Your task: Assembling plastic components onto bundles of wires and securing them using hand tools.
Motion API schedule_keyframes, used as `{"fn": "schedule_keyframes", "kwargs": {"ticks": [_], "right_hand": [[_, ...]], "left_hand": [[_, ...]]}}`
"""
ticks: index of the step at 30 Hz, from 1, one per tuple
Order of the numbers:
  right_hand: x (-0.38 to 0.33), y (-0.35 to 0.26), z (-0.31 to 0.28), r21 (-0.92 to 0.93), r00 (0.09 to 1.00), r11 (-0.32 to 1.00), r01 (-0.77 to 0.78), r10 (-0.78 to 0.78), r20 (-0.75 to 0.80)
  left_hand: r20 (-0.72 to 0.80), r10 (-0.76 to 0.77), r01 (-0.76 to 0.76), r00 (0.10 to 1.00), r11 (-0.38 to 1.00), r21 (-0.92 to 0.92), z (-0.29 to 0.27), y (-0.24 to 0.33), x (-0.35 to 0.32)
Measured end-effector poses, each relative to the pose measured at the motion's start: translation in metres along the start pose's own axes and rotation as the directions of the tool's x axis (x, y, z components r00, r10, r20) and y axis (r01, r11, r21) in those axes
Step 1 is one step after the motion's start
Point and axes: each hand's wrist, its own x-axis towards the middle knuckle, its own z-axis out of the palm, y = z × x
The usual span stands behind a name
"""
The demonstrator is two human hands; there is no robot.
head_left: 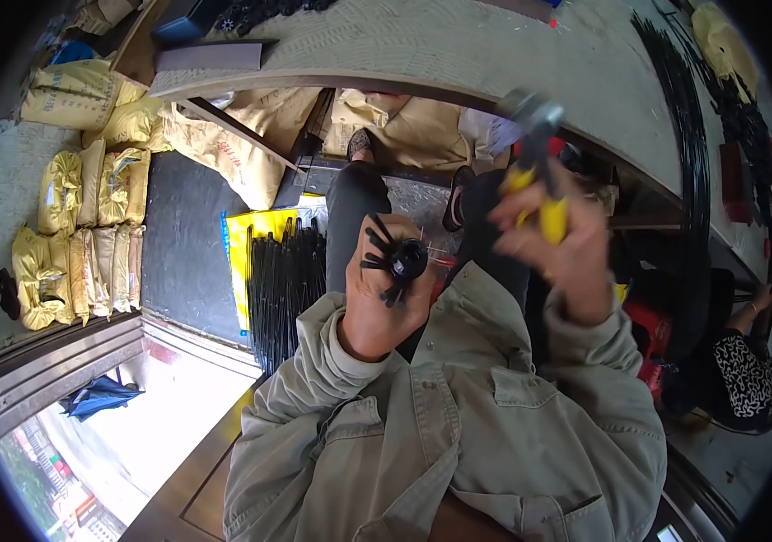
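Note:
My left hand [369, 312] is closed round a black umbrella frame [409, 260], in front of my lap. The frame's round black end faces up, and several thin black ribs fan out beside my fingers. Thin metal wires and something red show at its right side. Raised to the right, near the table edge, my right hand [580, 239] grips pliers [552, 219] with yellow-and-black handles and a silvery head. Motion blurs the hand and the tool. The pliers are apart from the frame. By my left thigh lies a bundle of long black ribs [286, 289].
A worktable [386, 50] spans the far side, with long black rods [679, 117] on its right. Yellow sacks [115, 185] are stacked at the left; large sacks [404, 131] lie under the table. Another person [743, 379] sits at the right beside a red object [646, 339].

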Motion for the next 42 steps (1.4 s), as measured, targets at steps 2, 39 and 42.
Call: {"fn": "schedule_keyframes", "kwargs": {"ticks": [2,39,42], "right_hand": [[-0.006,-0.008,0.021,0.009,0.998,0.998,0.055,-0.055,0.005],[0.028,-0.007,-0.024,-0.699,0.596,0.077,0.711,-0.594,0.541],[0.042,0.001,-0.039,-0.621,0.455,-0.087,0.779,-0.603,0.656]], "left_hand": [[0.015,0.053,-0.054,0.998,0.998,0.019,0.001,0.002,0.002],[0.317,0.081,0.017,0.945,0.955,-0.295,-0.022,-0.011,0.015],[0.374,0.12,0.004,0.92,0.949,-0.315,-0.021,-0.012,0.021]]}}
